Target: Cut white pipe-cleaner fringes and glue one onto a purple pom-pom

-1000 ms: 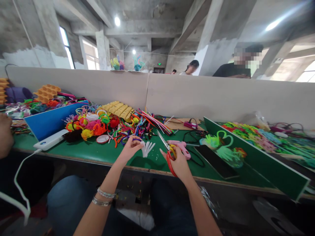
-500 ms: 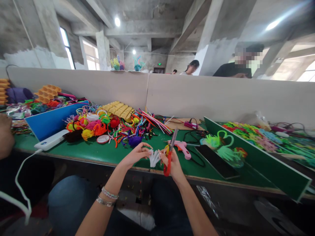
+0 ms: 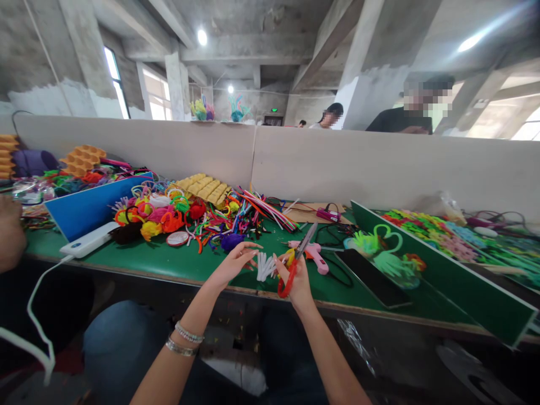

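A small bunch of white pipe cleaners, folded into loops, is pinched at its right side by the fingertips of my right hand. That same hand also carries scissors with red and yellow handles, blades pointing up and to the right. My left hand is just left of the white bunch, its fingers stretched and apart, with nothing in them. Behind the scissors lies a pink glue gun on the green table.
A heap of colourful pipe-cleaner pieces and a purple ball lie left of centre. To the right are a black phone, green pipe-cleaner swans and a green divider board. A white power strip lies by the blue board.
My left fingers have come off the white bunch and spread. The scissors have tilted further to the right in my right hand, which keeps hold of the bunch.
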### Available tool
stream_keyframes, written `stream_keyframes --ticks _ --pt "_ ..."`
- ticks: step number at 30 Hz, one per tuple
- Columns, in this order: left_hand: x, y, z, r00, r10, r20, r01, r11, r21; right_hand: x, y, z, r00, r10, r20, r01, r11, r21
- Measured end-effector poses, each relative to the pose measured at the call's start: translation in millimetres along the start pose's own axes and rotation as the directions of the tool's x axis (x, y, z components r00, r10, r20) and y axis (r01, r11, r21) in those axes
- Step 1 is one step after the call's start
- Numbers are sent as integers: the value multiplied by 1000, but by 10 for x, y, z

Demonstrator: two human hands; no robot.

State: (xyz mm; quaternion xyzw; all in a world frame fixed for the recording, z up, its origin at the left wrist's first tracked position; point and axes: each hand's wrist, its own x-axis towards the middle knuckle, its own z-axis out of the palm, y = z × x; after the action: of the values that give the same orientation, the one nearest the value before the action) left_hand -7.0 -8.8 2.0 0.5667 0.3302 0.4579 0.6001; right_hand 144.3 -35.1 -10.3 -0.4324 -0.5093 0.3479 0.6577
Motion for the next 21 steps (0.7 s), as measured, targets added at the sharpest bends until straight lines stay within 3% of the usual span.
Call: stream_keyframes --ticks 4,8,11,15,18,21 --pt "-6 -6 8 999 30 28 -32 997 72 28 74 -21 997 -55 -52 52 997 -53" --pt "-66 -10 48 980 158 124 -187 941 282 64 180 -63 981 -135 -141 124 989 -85" --pt "-108 -19 95 948 238 211 -315 799 512 71 224 -73 968 -197 -155 181 977 -110" --pt "-94 -64 128 921 313 232 -380 588 714 26 180 -40 981 -188 -47 183 978 -101" --pt "-48 -112 103 903 383 197 -390 534 750 -22 75 -12 981 -186 -57 180 978 -101" --pt "10 -154 49 882 470 31 -360 631 688 -42 -38 -23 962 -230 -146 205 965 -164"
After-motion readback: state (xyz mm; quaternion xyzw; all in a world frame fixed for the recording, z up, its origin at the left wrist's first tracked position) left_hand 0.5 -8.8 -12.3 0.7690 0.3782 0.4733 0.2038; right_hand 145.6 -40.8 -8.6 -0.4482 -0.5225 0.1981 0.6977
